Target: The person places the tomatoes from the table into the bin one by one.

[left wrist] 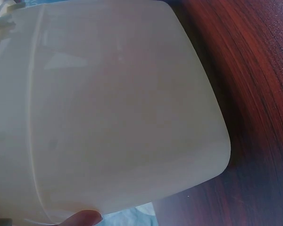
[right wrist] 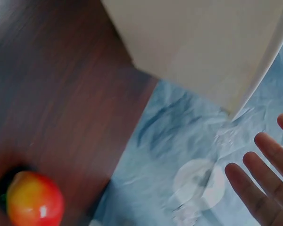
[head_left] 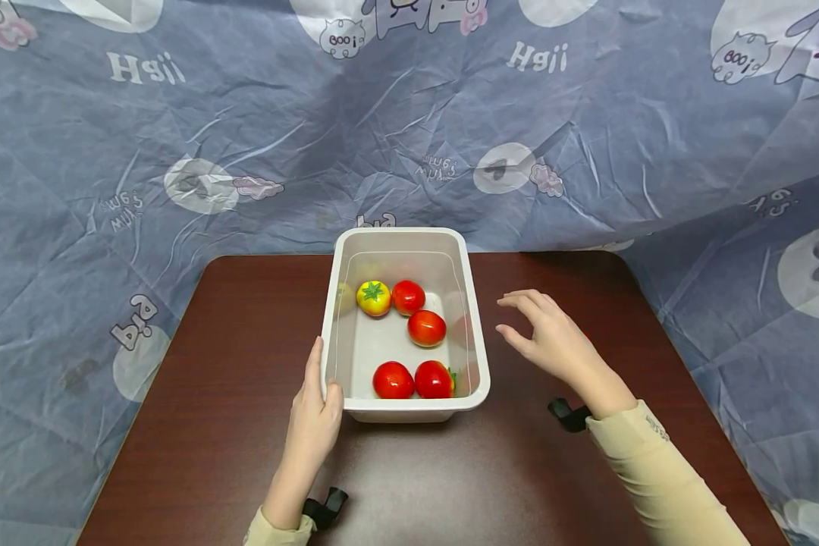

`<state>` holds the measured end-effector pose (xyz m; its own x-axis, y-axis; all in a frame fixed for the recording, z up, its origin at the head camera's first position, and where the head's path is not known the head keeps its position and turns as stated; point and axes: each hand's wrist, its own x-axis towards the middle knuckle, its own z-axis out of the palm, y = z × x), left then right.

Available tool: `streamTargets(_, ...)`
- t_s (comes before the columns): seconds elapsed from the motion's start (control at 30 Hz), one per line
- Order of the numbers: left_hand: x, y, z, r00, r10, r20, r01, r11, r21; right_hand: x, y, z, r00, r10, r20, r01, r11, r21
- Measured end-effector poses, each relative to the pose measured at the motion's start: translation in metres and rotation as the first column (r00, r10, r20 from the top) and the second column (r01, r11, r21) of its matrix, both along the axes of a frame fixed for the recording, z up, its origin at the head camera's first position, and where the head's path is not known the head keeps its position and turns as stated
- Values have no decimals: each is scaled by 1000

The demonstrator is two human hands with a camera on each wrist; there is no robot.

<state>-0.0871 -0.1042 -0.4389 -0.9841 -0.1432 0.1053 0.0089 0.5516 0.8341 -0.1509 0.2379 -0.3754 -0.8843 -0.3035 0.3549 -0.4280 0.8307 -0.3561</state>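
Observation:
A pale grey plastic bin (head_left: 409, 404) stands on the dark brown table (head_left: 198, 409). Inside lie several tomatoes: a yellow one with a green star-shaped top (head_left: 373, 299), a red tomato (head_left: 408, 296) beside it, another red tomato (head_left: 426, 328) below, and two by the near wall. My left hand (head_left: 316, 421) grips the bin's rim at the near left corner, thumb over the edge and fingers along the outside. To the right of the bin, my right hand (head_left: 553, 337) hovers with fingers spread, holding nothing. A red-yellow tomato (right wrist: 37, 200) rests on the table, mostly hidden by the right arm in the head view.
Behind the table hangs a blue-grey printed cloth (head_left: 382, 136), which also falls along both sides. Black straps (head_left: 569, 415) show at the wrists. The bin's outer wall (left wrist: 127, 108) fills most of the left wrist view.

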Motion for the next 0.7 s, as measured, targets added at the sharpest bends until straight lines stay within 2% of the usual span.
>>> streamTargets(0.13,0,0,-1,1000,4,-5,-4,1000,1,1,17,-8,998,-49,26,49,999,2)
streamTargets(0.37,0,1,-1,1000,4,-9,-4,1000,4,1,45,-24,977,-149,152,146,989,33)
streamTargets(0.7,0,1,-1,1000,5,-20,-5,1000,0,-2,71,-40,939,-204,276,189,979,80)
